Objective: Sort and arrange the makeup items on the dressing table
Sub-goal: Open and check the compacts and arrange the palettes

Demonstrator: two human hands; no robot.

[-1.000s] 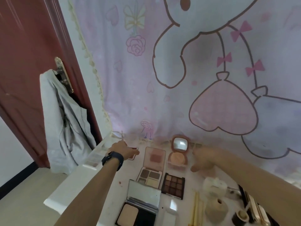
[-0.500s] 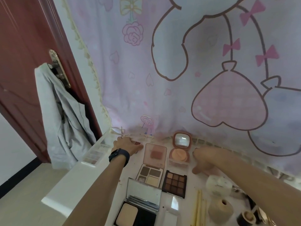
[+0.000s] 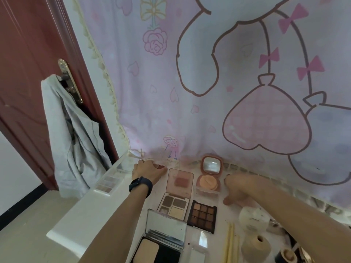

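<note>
On the white dressing table [image 3: 106,215] my left hand [image 3: 147,172], with a dark watch on its wrist, curls over a small reddish palette [image 3: 160,166] at the back edge. My right hand [image 3: 240,188] hovers with relaxed, spread fingers just right of the round pink compact [image 3: 209,182], whose mirror lid stands up. Between my hands lie a clear-lidded blush palette [image 3: 180,181], a four-pan palette [image 3: 173,204] and a nine-pan brown palette [image 3: 202,216]. A black powder compact [image 3: 164,238] lies open at the front.
A clear eyeshadow palette [image 3: 109,181] sits at the table's left edge. At the right are a white jar [image 3: 252,218], a beige sponge [image 3: 255,247] and yellow sticks [image 3: 230,242]. A pink curtain [image 3: 209,92] hangs behind. A grey garment [image 3: 76,141] hangs on the red door.
My left hand has slid a little toward the back edge on the reddish palette. My right hand has stayed beside the round compact. The head view has shifted slightly.
</note>
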